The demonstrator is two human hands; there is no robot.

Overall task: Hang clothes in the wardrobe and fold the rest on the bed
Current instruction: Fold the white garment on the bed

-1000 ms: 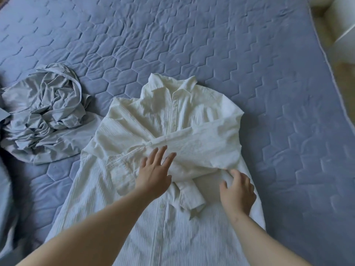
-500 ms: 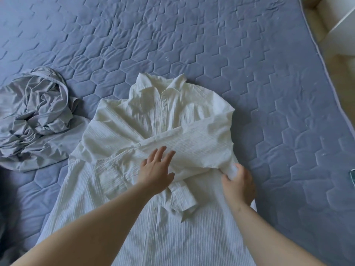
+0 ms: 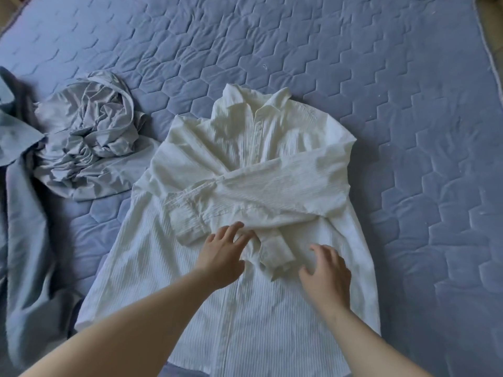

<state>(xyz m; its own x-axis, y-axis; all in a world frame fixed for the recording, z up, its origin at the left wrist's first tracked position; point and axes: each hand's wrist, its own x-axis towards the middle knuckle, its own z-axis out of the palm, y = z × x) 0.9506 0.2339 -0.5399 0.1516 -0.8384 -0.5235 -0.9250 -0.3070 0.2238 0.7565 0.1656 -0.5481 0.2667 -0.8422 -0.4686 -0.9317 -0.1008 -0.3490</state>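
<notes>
A white ribbed shirt (image 3: 253, 148) lies face up on the blue quilted bed (image 3: 353, 77), collar away from me. Both sleeves are folded across its chest, their cuffs crossing near the middle. My left hand (image 3: 221, 257) rests flat on the shirt just below the crossed sleeves, fingers spread and fingertips at the lower sleeve's edge. Over the shirt's right side, beside the hanging cuff (image 3: 275, 254), my right hand (image 3: 326, 273) hovers with fingers apart, holding nothing.
A crumpled grey garment (image 3: 89, 137) lies in a heap left of the shirt. A blue-grey cloth (image 3: 21, 213) drapes along the far left. The bed's right edge (image 3: 490, 50) shows floor beyond it.
My right hand has let go of the shirt's right edge and moved inward with fingers spread. My left hand slid down from the upper sleeve toward me.
</notes>
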